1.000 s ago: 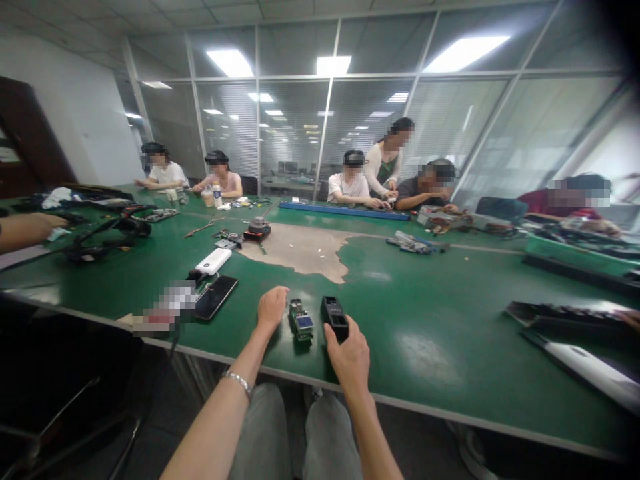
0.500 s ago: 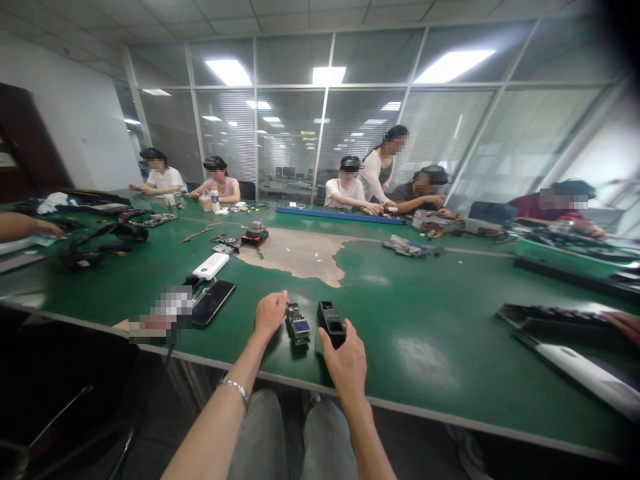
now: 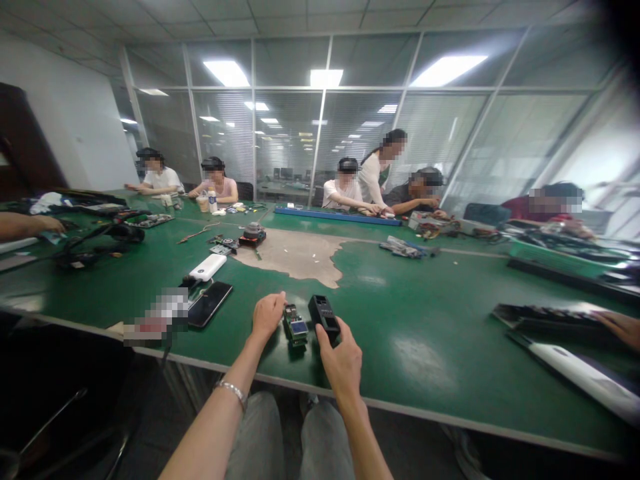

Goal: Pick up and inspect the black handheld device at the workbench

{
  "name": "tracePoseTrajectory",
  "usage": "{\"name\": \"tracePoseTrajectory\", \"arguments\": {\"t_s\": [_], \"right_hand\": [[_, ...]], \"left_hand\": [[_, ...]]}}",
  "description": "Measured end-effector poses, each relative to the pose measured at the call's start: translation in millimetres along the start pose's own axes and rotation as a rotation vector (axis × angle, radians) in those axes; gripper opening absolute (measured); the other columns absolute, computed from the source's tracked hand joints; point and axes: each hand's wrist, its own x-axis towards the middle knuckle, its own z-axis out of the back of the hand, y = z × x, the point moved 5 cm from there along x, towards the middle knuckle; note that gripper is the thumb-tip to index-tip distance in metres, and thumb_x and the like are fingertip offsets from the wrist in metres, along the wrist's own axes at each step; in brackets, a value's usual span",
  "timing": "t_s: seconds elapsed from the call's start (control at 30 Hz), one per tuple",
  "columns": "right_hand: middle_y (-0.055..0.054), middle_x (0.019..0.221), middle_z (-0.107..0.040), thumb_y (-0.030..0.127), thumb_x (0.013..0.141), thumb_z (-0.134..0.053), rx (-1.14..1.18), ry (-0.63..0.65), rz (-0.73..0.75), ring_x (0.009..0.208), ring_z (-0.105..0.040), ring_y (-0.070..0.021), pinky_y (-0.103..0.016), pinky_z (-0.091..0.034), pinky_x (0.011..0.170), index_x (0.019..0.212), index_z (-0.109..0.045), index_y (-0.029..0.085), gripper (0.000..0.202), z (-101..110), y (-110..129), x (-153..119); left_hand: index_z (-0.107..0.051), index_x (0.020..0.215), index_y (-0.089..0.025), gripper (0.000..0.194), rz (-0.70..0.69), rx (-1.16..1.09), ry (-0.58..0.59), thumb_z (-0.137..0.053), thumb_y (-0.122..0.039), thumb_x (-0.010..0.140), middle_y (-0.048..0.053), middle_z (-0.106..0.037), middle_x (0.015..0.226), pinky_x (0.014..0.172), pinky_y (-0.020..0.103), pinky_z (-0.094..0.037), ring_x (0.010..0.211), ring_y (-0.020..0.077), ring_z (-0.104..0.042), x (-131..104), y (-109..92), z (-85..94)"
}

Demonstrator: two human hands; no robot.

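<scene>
A black plastic casing (image 3: 325, 317) with cut-out openings is held in my right hand (image 3: 343, 353), thumb on its near left side and fingers around the right. It is tilted a little above the green table. Just left of it lies a green circuit board assembly (image 3: 295, 327) with a small bluish screen, resting on the tabletop. My left hand (image 3: 267, 317) rests beside the board's left edge with its fingers curled in. Whatever those fingers hold, if anything, is hidden from view.
A black phone (image 3: 211, 305) and a white power bank (image 3: 208, 268) lie to the left. Ahead is a bare brownish patch (image 3: 295, 257) of tabletop. Co-workers sit around the table. At right, a person's hand (image 3: 617, 327) touches a long dark part (image 3: 540, 317).
My right hand has closed around the black casing and lifted and tilted it, bringing it slightly left. The left hand stays beside the circuit board.
</scene>
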Motion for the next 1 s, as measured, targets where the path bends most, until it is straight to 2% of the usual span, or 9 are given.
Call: {"name": "tracePoseTrajectory", "arguments": {"t_s": [0.17, 0.27, 0.47, 0.7, 1.0], "right_hand": [[-0.011, 0.115, -0.065, 0.049, 0.084, -0.053, 0.085, 0.021, 0.074, 0.105, -0.06, -0.0239, -0.035, -0.043, 0.092, 0.121, -0.057, 0.017, 0.05, -1, 34, -3], [-0.012, 0.115, -0.065, 0.048, 0.084, -0.053, 0.083, 0.054, 0.103, 0.105, -0.06, -0.0241, -0.035, -0.044, 0.091, 0.121, -0.058, 0.016, 0.049, -8, 45, -9], [-0.012, 0.112, -0.066, 0.045, 0.085, -0.053, 0.037, 0.09, 0.139, 0.102, -0.061, -0.0236, -0.034, -0.044, 0.089, 0.122, -0.057, 0.015, 0.047, -17, 51, -19], [-0.012, 0.113, -0.065, 0.042, 0.085, -0.055, -0.058, 0.095, 0.141, 0.102, -0.059, -0.025, -0.034, -0.042, 0.089, 0.125, -0.054, 0.015, 0.048, -17, 55, -23], [-0.011, 0.106, -0.067, 0.043, 0.084, -0.055, -0.069, 0.125, 0.127, 0.098, -0.061, -0.0239, -0.032, -0.043, 0.085, 0.122, -0.055, 0.017, 0.046, -15, 62, -20]], "left_hand": [[-0.073, 0.078, -0.021, 0.059, 0.006, -0.018, -0.001, -0.025, -0.051, 0.095, 0.005, -0.073, 0.087, 0.077, 0.026, -0.042, 0.084, 0.0172, -0.063, 0, -1, 1.2], [-0.073, 0.08, -0.02, 0.061, 0.032, -0.028, -0.001, -0.023, -0.052, 0.095, 0.006, -0.073, 0.09, 0.077, 0.026, -0.043, 0.086, 0.0178, -0.064, 0, 1, 1.2], [-0.071, 0.08, -0.021, 0.061, 0.058, 0.004, -0.009, -0.022, -0.053, 0.095, 0.005, -0.073, 0.088, 0.071, 0.026, -0.041, 0.082, 0.018, -0.063, 1, 4, 1.0], [-0.07, 0.079, -0.021, 0.062, 0.043, 0.026, -0.003, -0.019, -0.053, 0.096, 0.005, -0.071, 0.084, 0.066, 0.024, -0.038, 0.074, 0.0162, -0.061, 0, 2, 1.0], [-0.068, 0.074, -0.021, 0.062, 0.0, 0.057, -0.014, -0.019, -0.052, 0.096, 0.005, -0.069, 0.077, 0.063, 0.024, -0.036, 0.069, 0.0156, -0.059, 1, 2, -0.3]]}}
